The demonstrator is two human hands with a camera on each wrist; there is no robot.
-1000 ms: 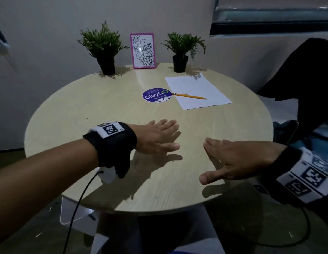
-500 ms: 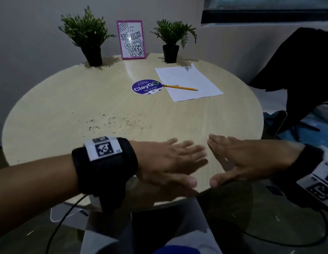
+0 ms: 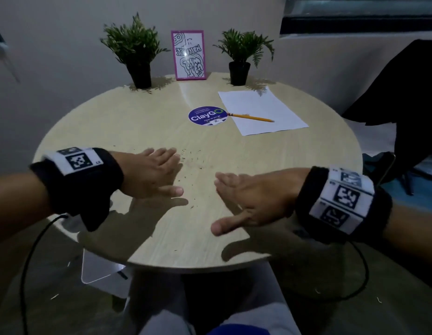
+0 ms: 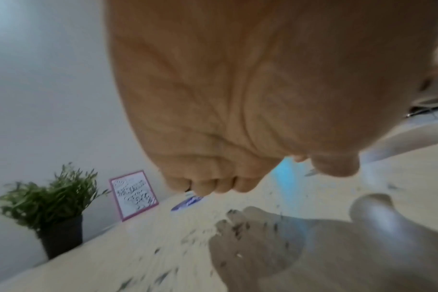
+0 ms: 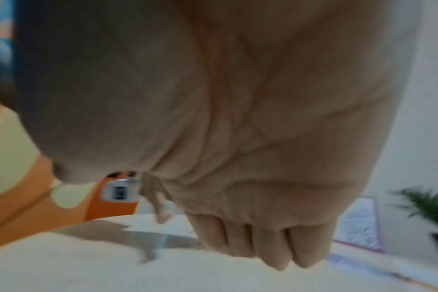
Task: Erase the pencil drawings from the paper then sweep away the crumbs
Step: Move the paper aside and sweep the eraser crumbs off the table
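Dark eraser crumbs [image 3: 193,163] lie scattered on the round wooden table [image 3: 113,122], just right of my left hand [image 3: 159,172]. That hand is flat, palm down, fingers straight over the table, holding nothing. My right hand [image 3: 236,199] is also flat with its thumb spread, close to the near edge, empty. In the left wrist view the crumbs [image 4: 238,227] show beneath the left hand [image 4: 213,185]. The white paper [image 3: 260,112] lies at the far right with a yellow pencil [image 3: 251,117] across its left edge. The right wrist view shows the right hand [image 5: 263,241] above bare table.
A round purple sticker [image 3: 207,116] sits beside the paper. Two potted plants [image 3: 137,52] [image 3: 241,54] and a pink-framed drawing [image 3: 188,55] stand at the far edge by the wall. A dark chair [image 3: 403,93] stands to the right.
Both hands have moved apart and away from the near edge; the left went back left and farther in, beside the crumbs. The head view has shifted.
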